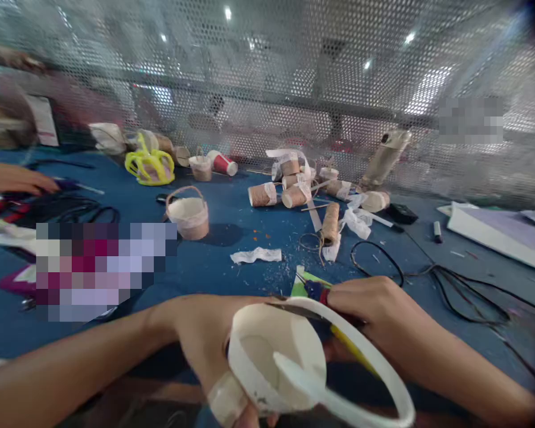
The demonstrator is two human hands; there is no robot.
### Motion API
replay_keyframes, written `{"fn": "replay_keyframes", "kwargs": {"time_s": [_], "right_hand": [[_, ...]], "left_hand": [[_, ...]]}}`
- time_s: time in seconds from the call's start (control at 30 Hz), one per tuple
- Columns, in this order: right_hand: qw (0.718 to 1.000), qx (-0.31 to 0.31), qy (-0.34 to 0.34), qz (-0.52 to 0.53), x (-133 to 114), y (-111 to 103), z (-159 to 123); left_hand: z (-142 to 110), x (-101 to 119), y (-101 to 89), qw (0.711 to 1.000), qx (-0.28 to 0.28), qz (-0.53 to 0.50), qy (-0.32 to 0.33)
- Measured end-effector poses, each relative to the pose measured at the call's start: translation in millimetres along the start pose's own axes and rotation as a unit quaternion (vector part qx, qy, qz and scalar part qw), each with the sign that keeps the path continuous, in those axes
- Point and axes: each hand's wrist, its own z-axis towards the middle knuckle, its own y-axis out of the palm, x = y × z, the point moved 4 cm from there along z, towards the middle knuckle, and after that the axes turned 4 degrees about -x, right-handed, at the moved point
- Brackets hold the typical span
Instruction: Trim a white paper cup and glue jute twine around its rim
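Note:
My left hand (209,339) is closed around a paper cup (276,351), tilted so that its inside faces me. A long white strip (383,362) loops beyond the cup's right side, one end lying over its mouth. My right hand (361,303) is closed on scissors; their dark blades (298,308) lie at the cup's far rim. Most of the scissors' handle is hidden by the fingers. Beside the right fingers, a blue and red piece with a thin tip (314,290) shows over green paper (299,285). A yellow strip (354,349) shows below the right hand.
A twine-wrapped basket (189,217) stands on the blue table (232,273). Behind are a yellow basket (149,166), several wrapped cups (294,193), a twine spool (330,224) and a leaning phone (386,157). Black cables (463,291) lie right. Another person's hand (22,180) is at left.

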Motion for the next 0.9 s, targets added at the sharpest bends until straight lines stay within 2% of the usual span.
{"fn": "replay_keyframes", "kwargs": {"time_s": [0.07,0.1,0.17,0.23,0.3,0.4,0.57,0.7,0.8,0.9], "right_hand": [[0.999,0.012,0.044,0.009,4.6,-3.3,0.6],[0.998,0.018,0.065,0.008,6.9,-4.9,0.7],[0.993,0.033,0.11,-0.006,11.8,-8.1,0.1],[0.988,0.044,0.146,-0.029,15.8,-10.3,-1.1],[0.986,0.043,0.158,-0.042,17.6,-10.7,-1.8],[0.991,0.033,0.128,-0.03,15.6,-8.7,-1.8],[0.995,0.054,0.08,-0.017,10.4,-7.3,-2.0],[0.995,0.051,0.079,-0.026,10.0,-6.5,-0.6],[0.995,0.052,0.067,-0.043,9.3,-7.4,1.4],[0.996,0.04,0.067,-0.045,9.3,-6.8,1.6]], "left_hand": [[2.0,15.4,-3.2,1.0,0.021,0.014,-0.009],[2.8,22.3,-5.3,0.999,0.043,0.007,0.01],[2.5,29.0,-11.5,0.99,0.13,-0.008,0.054],[-0.5,29.2,-16.2,0.968,0.228,0.02,0.102],[-2.6,24.3,-15.8,0.955,0.272,0.06,0.101],[-3.0,19.8,-10.7,0.962,0.238,0.101,0.088],[-3.2,23.4,-9.0,0.967,0.173,0.139,0.128],[0.3,22.1,-8.6,0.977,0.137,0.099,0.128],[4.0,24.1,-7.2,0.978,0.13,0.093,0.132],[8.4,25.8,-5.0,0.984,0.106,0.092,0.108]]}}
